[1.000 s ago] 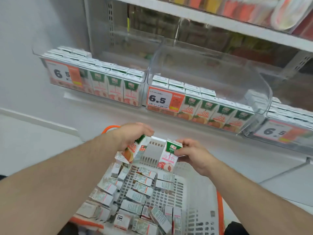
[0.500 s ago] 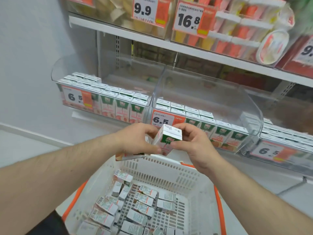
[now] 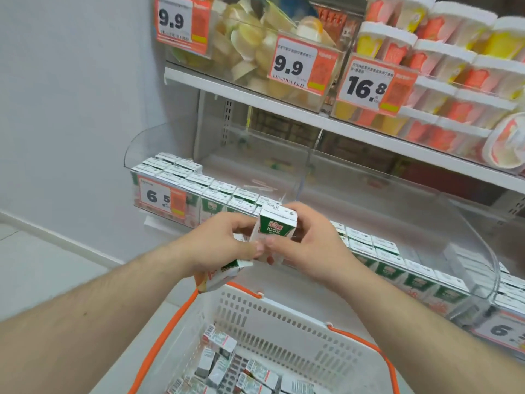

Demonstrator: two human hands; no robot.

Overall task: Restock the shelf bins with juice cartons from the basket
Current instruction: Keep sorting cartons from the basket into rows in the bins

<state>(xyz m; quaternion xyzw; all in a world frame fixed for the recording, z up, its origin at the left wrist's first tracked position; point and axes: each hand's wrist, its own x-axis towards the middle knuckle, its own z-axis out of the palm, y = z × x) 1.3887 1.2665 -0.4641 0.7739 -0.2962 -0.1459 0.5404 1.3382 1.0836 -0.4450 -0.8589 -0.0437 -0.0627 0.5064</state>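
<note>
Both hands pinch one upright carton (image 3: 275, 226) | left hand (image 3: 218, 243) grips a second carton (image 3: 220, 275) | right hand (image 3: 309, 245)

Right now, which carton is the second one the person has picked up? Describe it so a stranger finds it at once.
Start at the white basket with orange handles at the bottom. Just above its far rim, the left hand holds a carton low under the palm. Unlike the upright carton pinched between both hands, it is tilted and half hidden.
</note>
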